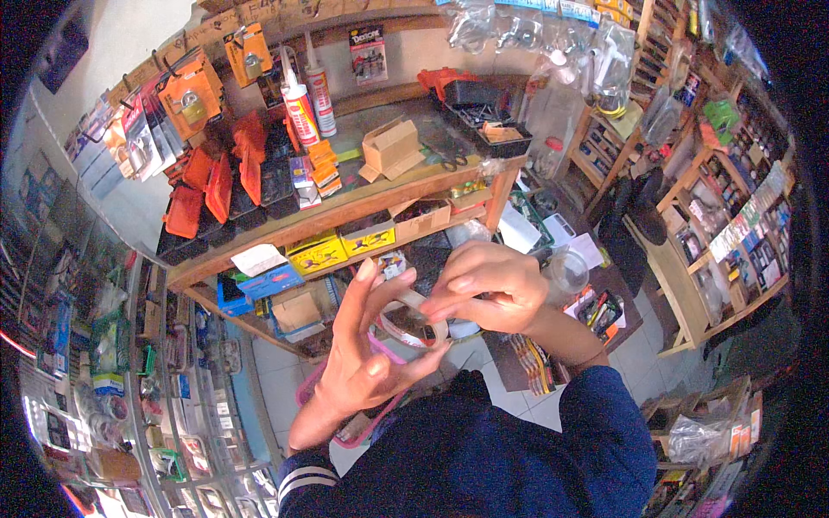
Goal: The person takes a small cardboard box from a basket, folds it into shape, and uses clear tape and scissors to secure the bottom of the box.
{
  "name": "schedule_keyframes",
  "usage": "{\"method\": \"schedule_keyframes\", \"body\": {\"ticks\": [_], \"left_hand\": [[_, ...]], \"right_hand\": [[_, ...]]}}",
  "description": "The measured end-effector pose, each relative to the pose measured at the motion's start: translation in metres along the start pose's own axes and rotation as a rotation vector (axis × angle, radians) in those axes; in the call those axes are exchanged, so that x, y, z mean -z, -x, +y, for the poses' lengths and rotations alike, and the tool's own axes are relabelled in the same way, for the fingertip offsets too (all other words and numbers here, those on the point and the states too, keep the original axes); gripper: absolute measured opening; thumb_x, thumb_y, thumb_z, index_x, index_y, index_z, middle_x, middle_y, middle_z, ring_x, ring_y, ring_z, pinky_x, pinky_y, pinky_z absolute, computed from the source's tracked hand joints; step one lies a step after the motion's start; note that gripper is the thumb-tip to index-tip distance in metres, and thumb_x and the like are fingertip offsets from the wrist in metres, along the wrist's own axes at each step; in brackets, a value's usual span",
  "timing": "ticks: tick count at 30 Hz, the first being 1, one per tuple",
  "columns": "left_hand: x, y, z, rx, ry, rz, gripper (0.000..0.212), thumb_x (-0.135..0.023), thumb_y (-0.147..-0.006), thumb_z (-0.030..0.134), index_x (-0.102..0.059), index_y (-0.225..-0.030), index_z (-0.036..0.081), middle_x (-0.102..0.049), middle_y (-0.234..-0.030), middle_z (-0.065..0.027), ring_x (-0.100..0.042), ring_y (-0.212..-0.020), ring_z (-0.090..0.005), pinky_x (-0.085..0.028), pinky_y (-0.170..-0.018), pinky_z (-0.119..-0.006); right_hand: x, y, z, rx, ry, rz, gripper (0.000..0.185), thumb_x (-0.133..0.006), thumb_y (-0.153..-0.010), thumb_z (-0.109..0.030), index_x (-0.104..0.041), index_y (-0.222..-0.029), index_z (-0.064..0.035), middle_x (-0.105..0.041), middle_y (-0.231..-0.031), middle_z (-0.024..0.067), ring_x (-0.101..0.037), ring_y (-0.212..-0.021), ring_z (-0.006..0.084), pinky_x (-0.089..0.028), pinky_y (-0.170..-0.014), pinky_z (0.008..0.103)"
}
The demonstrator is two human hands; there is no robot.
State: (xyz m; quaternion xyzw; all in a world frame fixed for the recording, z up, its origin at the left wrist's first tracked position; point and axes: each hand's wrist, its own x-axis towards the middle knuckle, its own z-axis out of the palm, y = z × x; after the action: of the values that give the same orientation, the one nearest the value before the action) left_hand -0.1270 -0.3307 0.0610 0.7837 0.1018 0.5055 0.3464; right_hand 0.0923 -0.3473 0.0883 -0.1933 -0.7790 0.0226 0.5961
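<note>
My left hand (pixel 372 353) holds a roll of clear or pale adhesive tape (pixel 414 320) by its rim, thumb below and fingers above, with the ring's opening facing up. At the upper right of the roll, my right hand (pixel 486 288) pinches with thumb and fingertips at the tape's edge; whether an end is lifted I cannot tell. Both hands are in the air in front of a wooden counter (pixel 337 194). On it are an open small cardboard box (pixel 392 149), a pair of scissors (pixel 453 162) and a black tray (pixel 492 133) with small metal items.
Silicone sealant tubes (pixel 300 107), orange plastic bins (pixel 218 188) and carded padlocks (pixel 192 107) occupy the counter's left part. Yellow boxes (pixel 317 256) fill its lower shelf. A pink-rimmed basket (pixel 356 440) is below my left hand. A low dark table (pixel 602 259) with papers stands at right, near a wooden bench (pixel 673 291).
</note>
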Motion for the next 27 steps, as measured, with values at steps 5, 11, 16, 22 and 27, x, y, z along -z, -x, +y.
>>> {"method": "schedule_keyframes", "body": {"ticks": [5,11,16,22,27], "left_hand": [[-0.004,-0.020,-0.013,-0.218,-0.324,0.035,0.131,-0.093,-0.066,0.016,-0.002,-0.158,0.018,-0.028,-0.157,-0.0296,-0.053,-0.131,-0.0393,-0.046,-0.107,-0.051],[-0.020,-0.025,-0.043,-0.013,-0.198,0.093,0.133,-0.094,-0.062,0.011,0.002,-0.154,0.002,-0.016,-0.161,-0.0274,-0.063,-0.119,-0.0377,-0.058,-0.095,-0.044],[-0.030,-0.020,-0.062,0.026,-0.208,0.109,0.132,-0.094,-0.062,0.012,0.002,-0.153,0.002,-0.020,-0.159,-0.0290,-0.065,-0.114,-0.0366,-0.059,-0.092,-0.045],[-0.057,-0.004,-0.070,0.282,-0.227,0.094,0.129,-0.090,-0.063,0.008,0.001,-0.154,0.003,-0.040,-0.147,-0.0262,-0.066,-0.110,-0.0309,-0.059,-0.091,-0.042],[-0.080,-0.004,-0.098,0.294,-0.123,0.032,0.135,-0.089,-0.059,0.003,0.005,-0.155,0.007,-0.026,-0.156,-0.0251,-0.063,-0.115,-0.0308,-0.058,-0.095,-0.043]], "right_hand": [[-0.002,0.006,0.010,0.092,0.313,-0.017,0.038,-0.083,-0.074,-0.002,-0.062,-0.104,-0.0085,-0.077,-0.090,0.0065,-0.066,-0.074,0.0211,-0.051,-0.069,0.0339],[-0.014,0.023,0.045,0.015,0.393,0.121,0.031,-0.073,-0.076,0.007,-0.050,-0.086,-0.0102,-0.077,-0.088,0.0037,-0.060,-0.067,0.0228,-0.047,-0.066,0.0360],[-0.020,0.052,0.054,-0.149,0.421,0.141,0.036,-0.074,-0.077,0.007,-0.045,-0.085,-0.0106,-0.077,-0.090,0.0053,-0.058,-0.065,0.0242,-0.045,-0.062,0.0361],[-0.016,0.076,0.047,-0.277,0.534,0.083,0.021,-0.071,-0.075,0.002,-0.053,-0.073,-0.0092,-0.077,-0.093,0.0029,-0.055,-0.063,0.0268,-0.045,-0.063,0.0387],[-0.001,0.103,0.047,-0.467,0.595,0.029,0.009,-0.064,-0.077,-0.006,-0.067,-0.069,-0.0087,-0.077,-0.095,0.0026,-0.058,-0.070,0.0286,-0.044,-0.068,0.0415]]}}
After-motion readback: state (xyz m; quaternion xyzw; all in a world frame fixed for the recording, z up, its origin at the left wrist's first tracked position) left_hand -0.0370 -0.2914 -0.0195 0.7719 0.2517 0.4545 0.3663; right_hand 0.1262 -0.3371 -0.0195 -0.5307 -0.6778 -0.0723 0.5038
